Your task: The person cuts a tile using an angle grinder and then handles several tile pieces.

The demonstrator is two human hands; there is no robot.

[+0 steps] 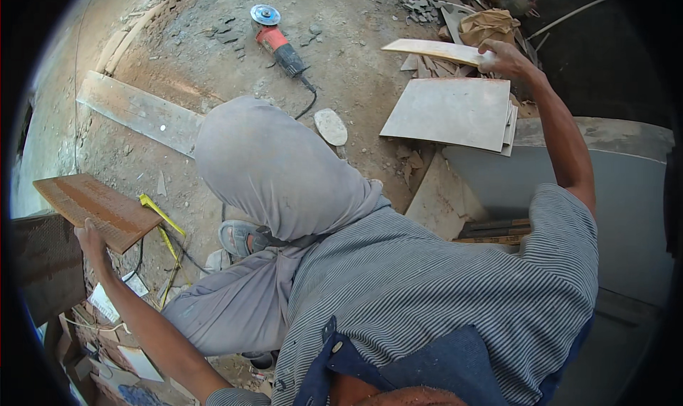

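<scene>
My left hand (94, 246) grips the edge of a brown tile (99, 205) at the left, ridged underside or stained face turned up, beside a darker tile (46, 269). At the upper right my right hand (501, 59) is closed on a narrow, pale tile strip (427, 48), held over a pile of broken pieces. Below that strip lies a stack of larger white tiles (445, 111). A yellow folding tool (160, 214), perhaps a rule or tape, lies beside the brown tile.
An angle grinder (281, 50) with its cord lies on the dusty floor. A long board (139, 111), a pale oval piece (331, 126), a brown paper bag (487, 28) and tile offcuts surround me. A grey ledge (605, 164) is at my right; my bent knee (263, 157) fills the middle.
</scene>
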